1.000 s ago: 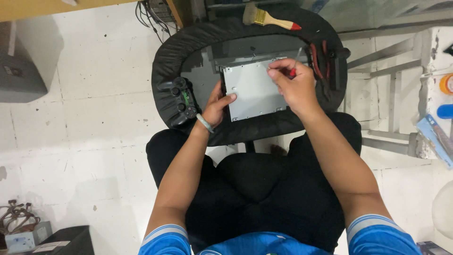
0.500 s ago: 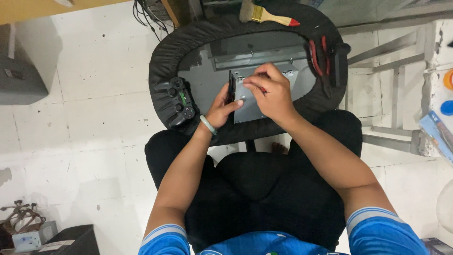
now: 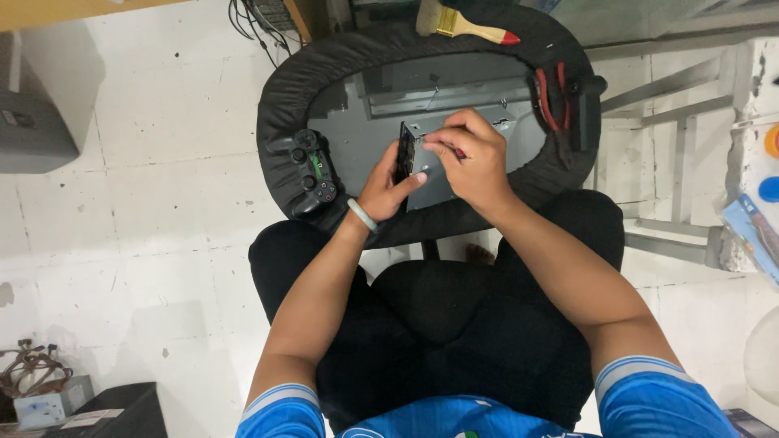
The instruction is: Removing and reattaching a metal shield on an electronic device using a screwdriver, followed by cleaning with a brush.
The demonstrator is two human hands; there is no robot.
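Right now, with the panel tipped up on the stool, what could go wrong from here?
The grey metal panel, tilted on edge between the left hand and the right hand, could slip or its edge could nick a finger. The round padded stool is crowded: the game controller and the red-handled pliers lie on its rim and might get knocked off. The paintbrush at the far edge looks equally exposed.

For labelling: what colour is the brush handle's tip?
Red, on the brush; head view.
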